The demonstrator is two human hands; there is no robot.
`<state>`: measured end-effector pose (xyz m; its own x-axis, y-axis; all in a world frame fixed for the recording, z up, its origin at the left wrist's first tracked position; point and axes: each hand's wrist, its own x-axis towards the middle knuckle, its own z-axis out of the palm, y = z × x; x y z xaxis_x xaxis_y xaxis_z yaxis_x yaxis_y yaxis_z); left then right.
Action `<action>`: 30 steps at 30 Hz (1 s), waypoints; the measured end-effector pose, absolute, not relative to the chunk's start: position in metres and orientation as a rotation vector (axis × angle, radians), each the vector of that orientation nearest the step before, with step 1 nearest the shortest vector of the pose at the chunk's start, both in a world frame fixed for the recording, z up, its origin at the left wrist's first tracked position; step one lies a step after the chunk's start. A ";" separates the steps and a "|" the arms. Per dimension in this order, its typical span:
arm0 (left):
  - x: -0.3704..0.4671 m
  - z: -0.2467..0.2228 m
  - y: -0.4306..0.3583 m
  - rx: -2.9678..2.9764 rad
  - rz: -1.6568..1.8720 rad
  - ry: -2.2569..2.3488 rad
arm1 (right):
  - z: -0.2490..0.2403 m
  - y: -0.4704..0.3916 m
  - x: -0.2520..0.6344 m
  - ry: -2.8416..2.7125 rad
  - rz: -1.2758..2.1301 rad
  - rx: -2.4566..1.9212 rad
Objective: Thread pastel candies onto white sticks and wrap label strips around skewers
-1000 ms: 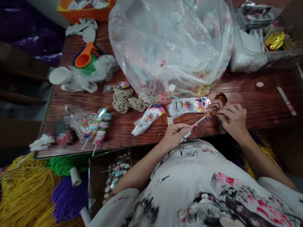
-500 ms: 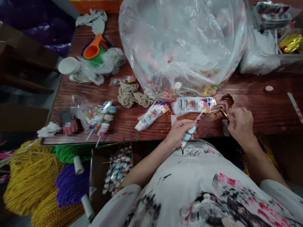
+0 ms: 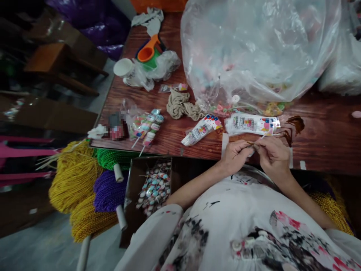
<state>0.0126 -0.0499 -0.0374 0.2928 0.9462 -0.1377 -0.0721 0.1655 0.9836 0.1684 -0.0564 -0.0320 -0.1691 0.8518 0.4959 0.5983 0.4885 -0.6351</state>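
My left hand [image 3: 234, 155] is closed around a wrapped candy skewer, mostly hidden by the fingers; its pale stick [image 3: 267, 133] pokes out above my right hand. My right hand [image 3: 274, 155] pinches a thin gold twist tie [image 3: 250, 143] against the wrapper, the fingertips of both hands meeting at the table's front edge. Just beyond lie a stack of printed clear bags [image 3: 251, 123] and a bunch of brown-gold twist ties [image 3: 295, 125]. To the left is a smaller pile of printed bags [image 3: 200, 130].
A big clear sack of pastel sweets [image 3: 254, 49] fills the back. Finished candy skewers [image 3: 152, 130], a beige cloth [image 3: 180, 105], a white cup [image 3: 124, 67] and an orange scoop [image 3: 146, 54] lie leftward. Below the edge stands a box of skewers [image 3: 155, 188] beside yellow rope bundles [image 3: 75, 177].
My right hand has come left from the twist tie bunch to my left hand, bringing a gold twist tie to the wrapped candy skewer. The view has shifted left.
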 end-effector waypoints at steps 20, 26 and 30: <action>0.011 -0.041 -0.054 0.993 0.964 1.047 | -0.048 -0.083 0.176 -1.539 0.892 -1.385; 0.015 -0.044 -0.055 1.439 1.119 0.988 | -0.045 -0.076 0.182 -1.669 0.736 -1.238; 0.014 -0.040 -0.057 1.339 1.056 0.985 | -0.046 -0.075 0.186 -1.726 0.659 -1.190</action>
<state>0.0139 -0.0567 -0.0405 0.2532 0.9663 0.0455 -0.0220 -0.0412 0.9989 0.1857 -0.0749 -0.0459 -0.1211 0.9176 0.3785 0.4318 0.3920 -0.8123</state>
